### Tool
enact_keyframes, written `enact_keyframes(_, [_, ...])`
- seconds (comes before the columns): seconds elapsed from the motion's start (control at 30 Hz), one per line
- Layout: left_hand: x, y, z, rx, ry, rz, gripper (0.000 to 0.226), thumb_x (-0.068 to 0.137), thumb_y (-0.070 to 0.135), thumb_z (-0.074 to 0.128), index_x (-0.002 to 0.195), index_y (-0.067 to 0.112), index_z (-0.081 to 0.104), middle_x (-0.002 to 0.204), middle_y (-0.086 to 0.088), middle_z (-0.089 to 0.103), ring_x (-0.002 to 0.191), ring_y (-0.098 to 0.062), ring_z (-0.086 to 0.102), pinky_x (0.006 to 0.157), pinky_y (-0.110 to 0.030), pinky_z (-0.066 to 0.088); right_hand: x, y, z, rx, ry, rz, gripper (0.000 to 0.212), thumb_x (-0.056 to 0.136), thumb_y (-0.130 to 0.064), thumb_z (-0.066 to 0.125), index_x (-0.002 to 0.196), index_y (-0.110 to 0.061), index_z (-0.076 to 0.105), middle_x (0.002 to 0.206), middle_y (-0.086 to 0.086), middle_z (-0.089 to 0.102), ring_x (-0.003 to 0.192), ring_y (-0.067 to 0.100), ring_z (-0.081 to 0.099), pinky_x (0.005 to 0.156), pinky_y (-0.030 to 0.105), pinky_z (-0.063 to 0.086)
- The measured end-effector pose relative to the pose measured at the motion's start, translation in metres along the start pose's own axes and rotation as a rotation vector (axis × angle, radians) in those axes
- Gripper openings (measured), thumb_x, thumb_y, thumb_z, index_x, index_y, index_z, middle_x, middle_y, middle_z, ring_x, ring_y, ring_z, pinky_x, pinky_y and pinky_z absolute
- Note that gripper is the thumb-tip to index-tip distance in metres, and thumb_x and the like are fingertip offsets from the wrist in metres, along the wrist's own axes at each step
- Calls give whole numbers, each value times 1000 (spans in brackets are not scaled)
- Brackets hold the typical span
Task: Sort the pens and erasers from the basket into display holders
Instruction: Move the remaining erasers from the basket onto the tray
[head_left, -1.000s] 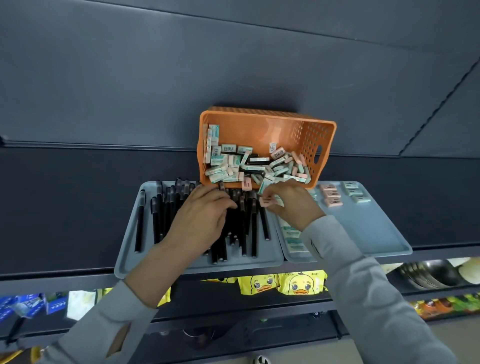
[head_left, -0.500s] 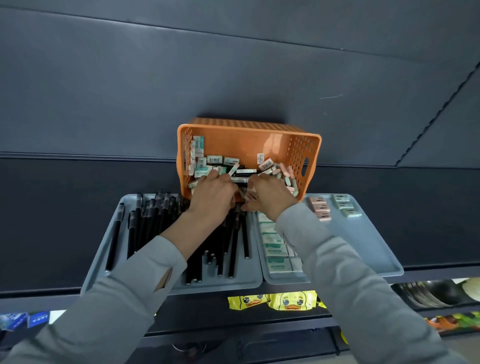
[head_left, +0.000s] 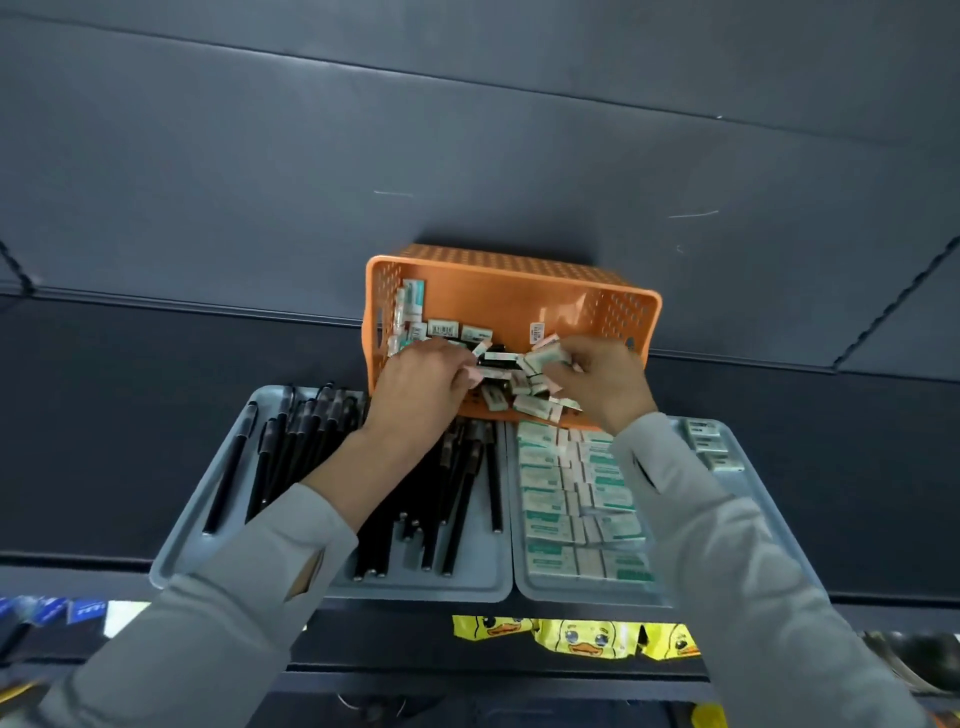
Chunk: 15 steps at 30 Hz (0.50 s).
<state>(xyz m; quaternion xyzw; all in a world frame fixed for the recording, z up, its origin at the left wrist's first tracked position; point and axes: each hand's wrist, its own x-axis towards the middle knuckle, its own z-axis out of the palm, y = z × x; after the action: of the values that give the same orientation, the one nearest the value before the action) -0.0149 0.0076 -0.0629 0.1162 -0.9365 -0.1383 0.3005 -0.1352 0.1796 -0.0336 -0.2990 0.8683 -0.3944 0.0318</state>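
Reaching into the basket (head_left: 514, 280), right hand (head_left: 605, 387) pinches erasers (head_left: 545, 358); left hand (head_left: 418, 387) fingers (head_left: 457, 371) curl, grip unclear; hands wider apart than before.

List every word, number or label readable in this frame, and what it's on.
None can be read.
Barcode labels on basket erasers: blurred.
Green print on tray erasers: too small.
White print on blue packs: blurred.
Duck packs: no words legible.

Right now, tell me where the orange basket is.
In the head view, the orange basket lies tipped toward the camera at centre, behind the pen tray and the eraser tray.
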Motion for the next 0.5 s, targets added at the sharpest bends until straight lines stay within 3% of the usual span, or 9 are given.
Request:
enact_keyframes(0.07, [3, 10, -4, -307, 72, -190, 21, 92, 7, 54, 101, 16, 71, 107, -6, 68, 87, -20, 66, 77, -34, 55, -2, 0, -4, 321, -9, 55, 2, 87, -12, 69, 87, -14, 70, 92, 13, 73, 82, 27, 69, 77, 39, 59])
enact_keyframes(0.1, [7, 20, -8, -587, 34, -385, 23, 97, 7, 48, 104, 15, 69, 112, -9, 65, 87, -21, 67, 78, -35, 56, -3, -2, -3, 406, 2, 30, 5, 87, -15, 70, 90, -10, 70, 96, 17, 72, 83, 30, 69, 77, 41, 59])
enact_keyframes(0.17, [15, 47, -10, -1215, -117, -880, 23, 103, 12, 40, 112, 7, 61, 117, -18, 59, 88, -26, 67, 74, -36, 60, 2, 0, -1, 373, 14, -101, 19, 84, -28, 71, 92, -11, 70, 91, 17, 71, 80, 32, 66, 78, 45, 55])
enact_keyframes(0.2, [17, 54, -13, -1465, -186, -1067, 26, 104, 20, 41, 116, 4, 57, 116, -20, 58, 88, -29, 66, 70, -38, 60, 2, -5, 2, 308, -25, -168, 20, 84, -31, 71, 96, -16, 72, 89, 9, 72, 81, 23, 66, 80, 41, 54])
enact_keyframes(0.27, [19, 60, -11, -1762, -276, -1227, 47, 100, 44, 42, 119, 2, 55, 112, -21, 61, 89, -30, 66, 64, -39, 60, 1, -12, 5, 223, -186, -220, 26, 87, -30, 69, 114, -31, 70, 105, -9, 72, 99, 5, 66, 94, 30, 51])
enact_keyframes(0.33, [19, 60, -7, -1879, -246, -1272, 50, 98, 48, 45, 110, 1, 56, 100, -17, 65, 82, -25, 67, 61, -36, 60, -1, -12, 0, 205, -257, -229, 33, 92, -32, 63, 125, -31, 63, 122, -12, 66, 113, 1, 60, 101, 25, 45])
enact_keyframes(0.4, [17, 61, -3, -1841, -149, -1352, 29, 97, 31, 55, 93, 2, 55, 76, -12, 59, 65, -19, 60, 58, -33, 60, -1, -1, -7, 181, -184, -225, 29, 95, -27, 59, 124, -27, 65, 122, -13, 65, 113, 2, 60, 103, 25, 44])
enact_keyframes(0.47, [12, 57, 2, -1586, -161, -1269, 20, 93, 23, 64, 92, 5, 57, 70, -8, 55, 62, -15, 56, 49, -25, 54, 2, 15, -13, -1, -91, -182, 26, 94, -18, 62, 118, -21, 68, 112, -7, 69, 105, 8, 63, 99, 27, 47])
enact_keyframes(0.5, [9, 54, 5, -1337, -236, -1100, 20, 90, 26, 68, 95, 9, 60, 73, -4, 57, 62, -12, 56, 47, -21, 48, 4, 21, -13, -125, -91, -172, 24, 92, -15, 63, 115, -18, 70, 108, -2, 71, 102, 13, 65, 95, 26, 48])
